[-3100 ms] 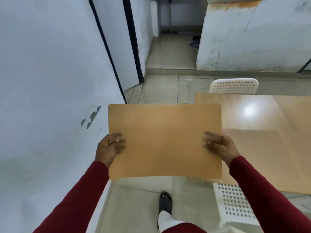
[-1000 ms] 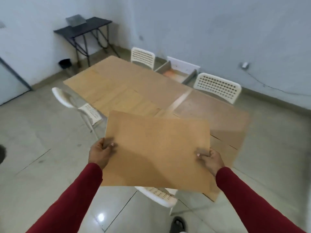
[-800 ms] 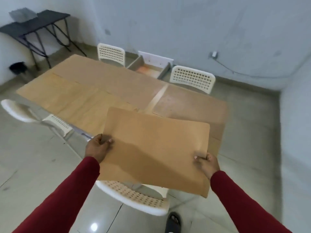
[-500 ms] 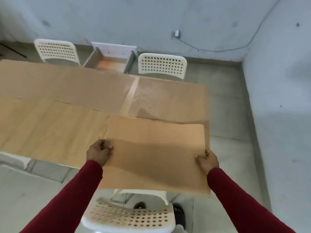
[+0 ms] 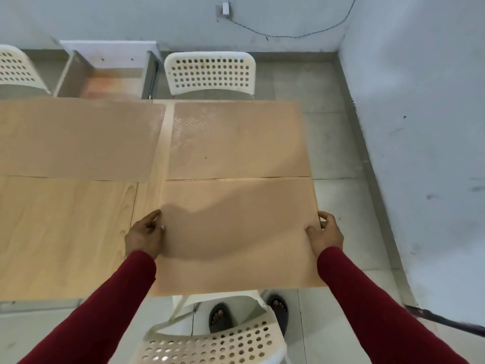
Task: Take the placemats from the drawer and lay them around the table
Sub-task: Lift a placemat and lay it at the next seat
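Note:
I hold a tan placemat (image 5: pixel 236 232) flat over the near right corner of the wooden table (image 5: pixel 65 232). My left hand (image 5: pixel 144 236) grips its left edge and my right hand (image 5: pixel 325 233) pinches its right edge. Its near edge overhangs the table's front. Two more placemats lie on the far side: one at the far right (image 5: pixel 236 140), touching the held mat's far edge, and one at the far left (image 5: pixel 76 140). The open drawer (image 5: pixel 110 74) stands on the floor behind the table.
A white perforated chair (image 5: pixel 212 345) is right below me at the table's front. Another white chair (image 5: pixel 212 72) faces the far side, and a third (image 5: pixel 15 69) is at the far left. A wall (image 5: pixel 420 153) runs close along the right.
I have walked round to the table's end and turned to face it. The placemat has come down from in front of my chest to the table's near right corner.

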